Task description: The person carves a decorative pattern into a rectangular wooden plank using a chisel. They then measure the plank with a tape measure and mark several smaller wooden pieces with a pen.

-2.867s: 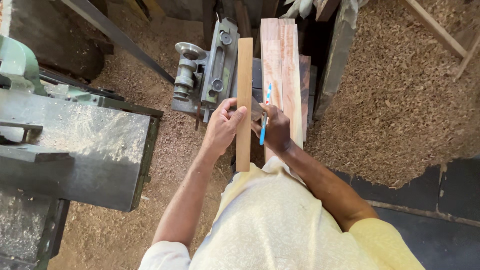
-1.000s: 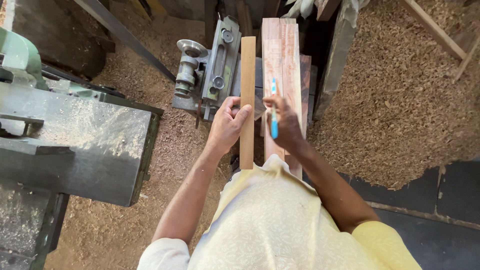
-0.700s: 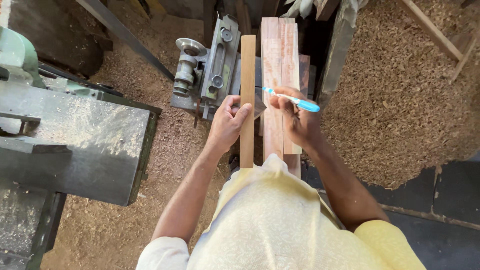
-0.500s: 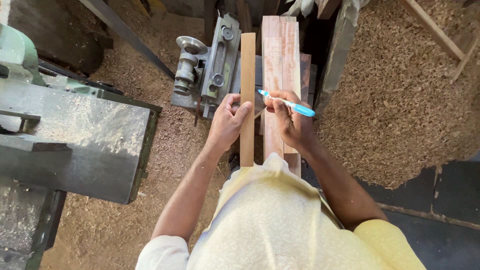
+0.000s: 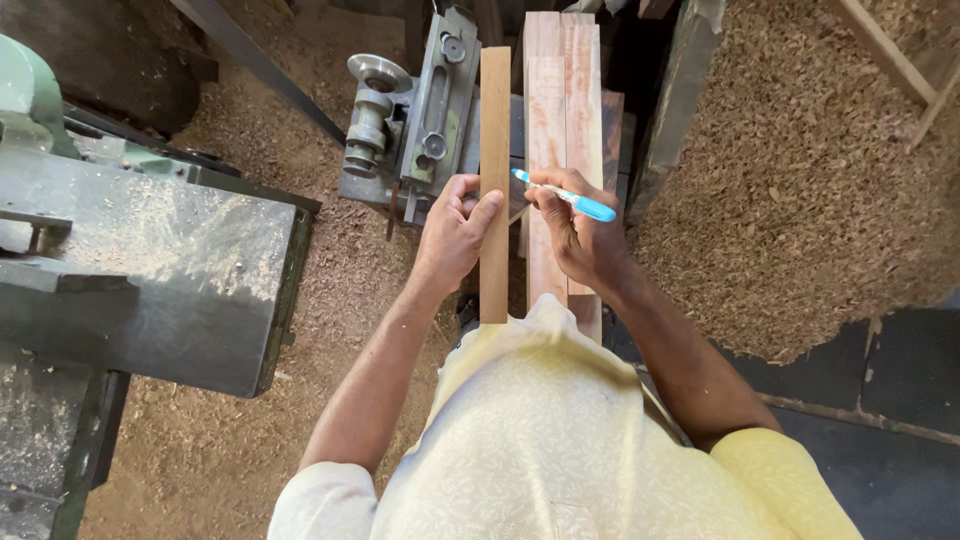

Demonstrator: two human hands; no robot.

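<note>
- Two reddish planks (image 5: 562, 110) lie side by side on the bench.
- A pale wooden strip (image 5: 495, 180) stands beside them, the left hand (image 5: 455, 235) wrapped around its middle.
- The right hand (image 5: 580, 235) pinches a blue pen (image 5: 565, 197) between thumb and fingers, its tip near the strip.

Pen (image 5: 565, 196) tip now nearer the strip (image 5: 494, 180).

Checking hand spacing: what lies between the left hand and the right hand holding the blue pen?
In the head view, the narrow wooden strip stands between left hand and right hand; the blue pen points toward it.
</note>
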